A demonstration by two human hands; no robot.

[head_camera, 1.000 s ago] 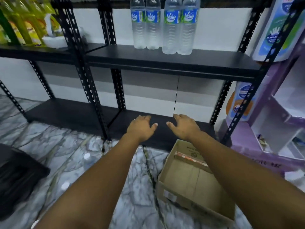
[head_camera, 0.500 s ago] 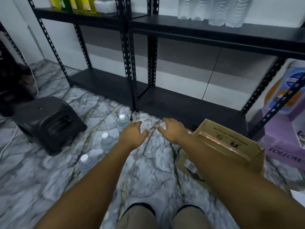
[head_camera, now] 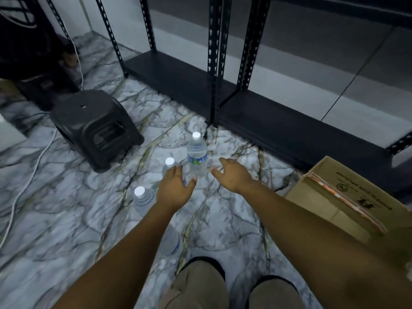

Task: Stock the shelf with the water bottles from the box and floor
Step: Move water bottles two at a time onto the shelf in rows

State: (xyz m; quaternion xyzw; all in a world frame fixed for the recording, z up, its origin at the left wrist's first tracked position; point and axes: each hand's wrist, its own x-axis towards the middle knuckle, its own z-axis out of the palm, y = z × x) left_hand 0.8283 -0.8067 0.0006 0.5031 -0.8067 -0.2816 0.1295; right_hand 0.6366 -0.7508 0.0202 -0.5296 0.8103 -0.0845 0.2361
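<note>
The marble floor (head_camera: 66, 230) fills most of the view, pale with dark veins. The black shelf (head_camera: 278, 128) runs along the wall at the top and right, its lowest board bare in the visible part and its perforated uprights meeting the floor near the middle. A black stool (head_camera: 93, 128) stands on the floor at left, with a white cable (head_camera: 33, 172) curving past it. The cardboard box (head_camera: 347, 197) sits at right, just in front of the shelf, flaps up; its inside is not visible. Both forearms reach forward from the bottom edge, above the person's knees (head_camera: 231, 286). Four bottles show on the floor. The far bottle (head_camera: 197, 156) stands upright between the two hands, white cap on, blue label facing the camera. The middle bottle (head_camera: 169, 166) stands just left of it, its body mostly hidden behind the left hand (head_camera: 176, 189). The near bottle (head_camera: 142, 199) stands further left and closer to the person. A fourth bottle (head_camera: 171, 241) is partly hidden under the left forearm. The left hand is held with fingers extended and slightly spread, in front of the middle bottle; contact cannot be told. The right hand (head_camera: 234, 175) hangs to the right of the far bottle, fingers relaxed and apart, gripping nothing and clear of the bottle.
</note>
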